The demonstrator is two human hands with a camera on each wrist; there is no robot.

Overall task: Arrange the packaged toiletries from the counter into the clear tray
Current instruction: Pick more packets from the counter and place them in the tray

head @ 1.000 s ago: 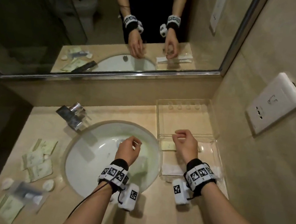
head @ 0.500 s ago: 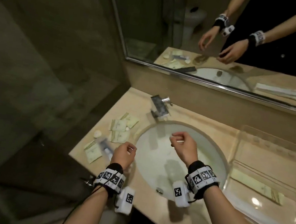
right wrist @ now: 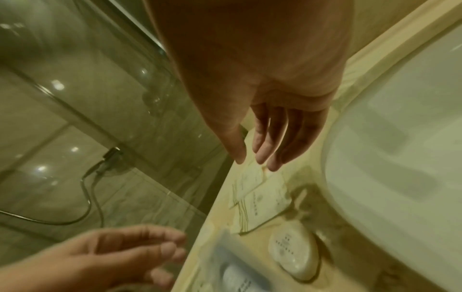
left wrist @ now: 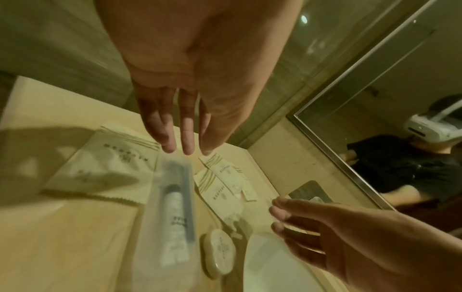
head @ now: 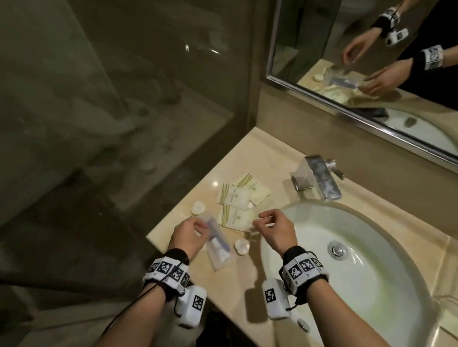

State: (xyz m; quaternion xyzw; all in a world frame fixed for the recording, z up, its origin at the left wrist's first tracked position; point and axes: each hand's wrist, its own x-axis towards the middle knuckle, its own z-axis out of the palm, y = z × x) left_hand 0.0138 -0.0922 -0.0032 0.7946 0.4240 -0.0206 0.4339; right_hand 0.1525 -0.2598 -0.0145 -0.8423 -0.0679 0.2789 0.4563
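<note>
Left of the sink, a clear pouch (head: 219, 245) holding a toothbrush and small tube lies on the counter. My left hand (head: 198, 228) hovers over the pouch's (left wrist: 170, 207) far end with fingers (left wrist: 186, 146) straight, holding nothing. Several cream sachets (head: 235, 198) and two round wrapped soaps (head: 198, 208) (head: 241, 246) lie beside it. My right hand (head: 262, 222) hangs relaxed and empty just above the sachets (right wrist: 260, 199). The clear tray (head: 453, 302) sits at the far right, mostly cut off, with flat packets in it.
A white sink basin (head: 356, 271) lies between the toiletries and the tray, with a chrome faucet (head: 318, 177) behind it. A glass shower wall (head: 114, 95) bounds the counter's left edge. A mirror (head: 406, 51) hangs above.
Both hands moved left, from the tray and sink to the toiletries on the counter's left side. The head view swung left with them.
</note>
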